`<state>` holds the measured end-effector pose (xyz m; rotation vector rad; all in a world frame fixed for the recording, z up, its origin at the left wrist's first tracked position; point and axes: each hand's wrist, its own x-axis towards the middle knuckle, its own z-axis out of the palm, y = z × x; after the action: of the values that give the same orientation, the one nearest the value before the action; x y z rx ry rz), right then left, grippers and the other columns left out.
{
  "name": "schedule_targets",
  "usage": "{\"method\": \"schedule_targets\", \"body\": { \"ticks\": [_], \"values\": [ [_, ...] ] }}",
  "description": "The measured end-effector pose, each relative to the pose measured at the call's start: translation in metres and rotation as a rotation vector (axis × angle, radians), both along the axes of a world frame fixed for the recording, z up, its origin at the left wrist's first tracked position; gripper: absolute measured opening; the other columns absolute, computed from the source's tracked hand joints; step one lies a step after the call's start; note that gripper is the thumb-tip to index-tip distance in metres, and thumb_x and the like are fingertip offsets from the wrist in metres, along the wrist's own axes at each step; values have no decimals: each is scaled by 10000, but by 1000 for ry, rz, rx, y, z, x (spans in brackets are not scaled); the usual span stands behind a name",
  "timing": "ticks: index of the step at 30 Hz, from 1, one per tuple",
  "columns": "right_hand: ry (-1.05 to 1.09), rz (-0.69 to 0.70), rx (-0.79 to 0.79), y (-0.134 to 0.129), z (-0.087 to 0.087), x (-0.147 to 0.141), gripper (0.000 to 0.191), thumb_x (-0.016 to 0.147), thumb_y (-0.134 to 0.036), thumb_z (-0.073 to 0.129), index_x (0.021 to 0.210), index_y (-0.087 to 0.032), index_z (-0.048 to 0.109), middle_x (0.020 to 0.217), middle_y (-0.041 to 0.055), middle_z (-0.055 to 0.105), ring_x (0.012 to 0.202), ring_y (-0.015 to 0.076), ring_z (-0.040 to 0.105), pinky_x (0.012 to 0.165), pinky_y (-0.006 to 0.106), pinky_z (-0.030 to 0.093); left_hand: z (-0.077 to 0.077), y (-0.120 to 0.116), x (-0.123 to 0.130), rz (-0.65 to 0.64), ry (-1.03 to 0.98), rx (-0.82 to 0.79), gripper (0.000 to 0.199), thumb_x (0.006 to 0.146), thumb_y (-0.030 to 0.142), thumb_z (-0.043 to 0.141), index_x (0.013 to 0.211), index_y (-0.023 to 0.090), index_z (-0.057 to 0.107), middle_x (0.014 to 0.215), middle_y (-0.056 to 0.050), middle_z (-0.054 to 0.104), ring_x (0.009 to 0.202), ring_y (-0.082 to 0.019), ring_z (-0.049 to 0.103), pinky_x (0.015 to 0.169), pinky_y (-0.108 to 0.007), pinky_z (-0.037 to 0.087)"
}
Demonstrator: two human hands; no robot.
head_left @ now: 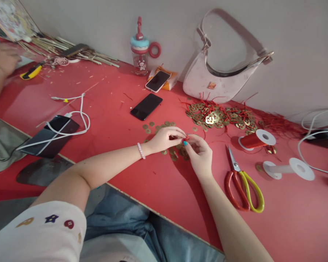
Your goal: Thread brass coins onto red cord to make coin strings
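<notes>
My left hand [166, 139] and my right hand [200, 154] meet over the red table, fingertips pinched close together. Between them runs a short piece of red cord [187, 138], gripped from both sides; its exact shape is too small to make out. Loose brass-coloured coins [174, 155] with holes lie beneath and behind my hands. Farther back is a heap of such coins [221, 114] tangled with red cord. To the right of my right hand, scissors [236, 166] with one red and one yellow handle lie with blades together.
A spool of red cord [253, 141] and a bare white spool [288, 169] lie at the right. Behind stand a pale handbag [218, 80] and a straw cup [140, 58]. Phones [146, 106] and a white cable [83, 112] lie leftward. Another person's hand [2, 58] rests far left, near a yellow cutter [32, 71].
</notes>
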<state>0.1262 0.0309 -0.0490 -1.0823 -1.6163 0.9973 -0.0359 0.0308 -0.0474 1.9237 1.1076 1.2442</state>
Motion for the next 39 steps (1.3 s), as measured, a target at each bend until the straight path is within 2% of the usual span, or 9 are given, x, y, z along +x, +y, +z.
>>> {"method": "schedule_targets", "body": {
  "ticks": [4,11,17,25,29,33,37,39],
  "values": [
    [28,-33,5,1,-1,3,108,728,-273,624,805,-202,651,766,21,657,678,141,605,630,284,514,-1,1,1,-12,3,6,139,800,192,571,881,144,673,954,-85,657,904,-162,601,814,-296,477],
    [94,-229,10,7,-2,7,119,726,-297,628,787,-195,631,691,2,597,614,119,549,576,256,470,2,0,2,-76,103,-40,127,795,163,567,854,145,678,945,-81,664,871,-160,609,809,-286,466],
    [59,-203,56,9,-5,9,113,737,-287,615,791,-188,622,719,0,574,643,111,539,627,257,461,1,-1,3,-168,166,-29,144,797,183,564,870,126,674,931,-94,652,860,-169,601,800,-296,457],
    [37,-225,-84,9,-1,6,173,716,-334,609,778,-173,610,687,0,607,592,112,549,570,245,457,6,-3,2,-245,13,-55,124,799,167,561,867,138,660,1071,-101,608,942,-160,578,755,-261,472],
    [29,-184,-134,9,0,5,142,715,-303,583,768,-174,609,715,13,626,623,127,567,582,258,466,9,-5,3,-248,-66,-102,124,804,165,558,863,142,664,1081,-97,625,976,-171,583,779,-274,477],
    [41,-122,-137,8,0,5,163,739,-322,566,822,-184,592,684,11,612,612,131,560,576,263,464,11,-7,4,-251,-110,-195,138,805,173,554,874,120,662,1039,-110,636,856,-152,611,683,-246,494],
    [118,15,-184,6,1,5,320,776,-343,540,1065,-218,483,577,-33,566,536,128,536,523,253,442,6,-4,4,-111,-160,-188,139,790,176,563,867,116,662,972,-100,639,874,-157,601,713,-252,492],
    [153,85,-188,5,1,5,369,763,-315,558,1102,-233,439,591,-41,573,535,124,537,520,247,438,1,-1,4,-40,-192,-197,146,778,170,566,878,118,660,989,-99,635,874,-158,602,725,-261,493]
  ]
}}
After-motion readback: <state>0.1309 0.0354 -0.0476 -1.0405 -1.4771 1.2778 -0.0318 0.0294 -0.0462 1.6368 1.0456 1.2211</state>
